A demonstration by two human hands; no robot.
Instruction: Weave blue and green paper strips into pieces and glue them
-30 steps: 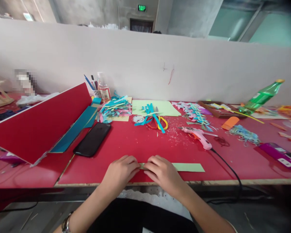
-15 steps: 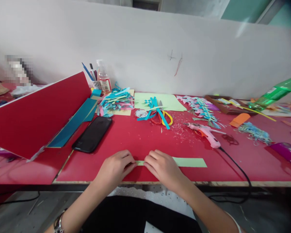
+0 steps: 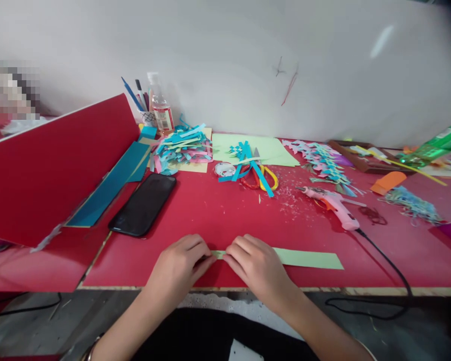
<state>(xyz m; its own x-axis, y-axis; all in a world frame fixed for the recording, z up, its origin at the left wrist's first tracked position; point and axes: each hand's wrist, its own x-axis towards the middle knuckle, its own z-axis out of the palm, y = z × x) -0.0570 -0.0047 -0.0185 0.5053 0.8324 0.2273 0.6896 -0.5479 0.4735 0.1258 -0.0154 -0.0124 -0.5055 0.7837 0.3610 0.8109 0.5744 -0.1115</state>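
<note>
A pale green paper strip (image 3: 310, 257) lies along the front of the red table, its long end reaching out to the right. My left hand (image 3: 184, 260) is closed on the strip's left end, with thumb and fingers pinched together. Close beside it, my right hand (image 3: 253, 260) also grips the strip, fingers bent over it. A short bit of paper shows between the two hands; the part under the fingers is hidden. Beyond my left hand rests a black phone (image 3: 143, 204).
Scissors (image 3: 268, 179) lie under blue woven strips (image 3: 253, 165) on green paper (image 3: 281, 153). A pink glue gun (image 3: 336, 205) trails its cord off the table edge. Cut strips (image 3: 182, 148) are heaped near a bottle (image 3: 161, 113). A red board (image 3: 60, 165) leans at left.
The view has tilted down and shifted slightly left. Both hands keep hold of the strip, and its right end now angles a little towards me.
</note>
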